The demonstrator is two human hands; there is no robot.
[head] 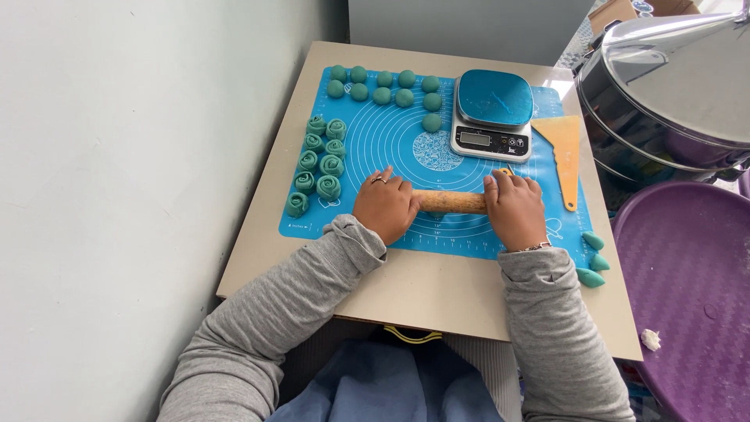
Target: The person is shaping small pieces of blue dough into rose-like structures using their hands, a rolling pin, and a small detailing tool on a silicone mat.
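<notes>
Both my hands press down on a wooden rolling pin (pixel 449 202) that lies across the lower middle of a blue silicone baking mat (pixel 391 141). My left hand (pixel 385 205) covers its left end and my right hand (pixel 513 209) covers its right end. A bit of green dough shows just under the pin. Several rolled, rose-shaped green dough pieces (pixel 320 164) stand in two columns at the mat's left. Several round green dough balls (pixel 383 84) sit along the mat's far edge.
A kitchen scale (pixel 492 113) with a blue top stands at the mat's far right, a yellow plastic scraper (pixel 566 152) beside it. Three pointed green dough pieces (pixel 594 259) lie at the mat's right corner. A steel steamer pot (pixel 664 94) and purple tray (pixel 691 289) stand right; a wall runs left.
</notes>
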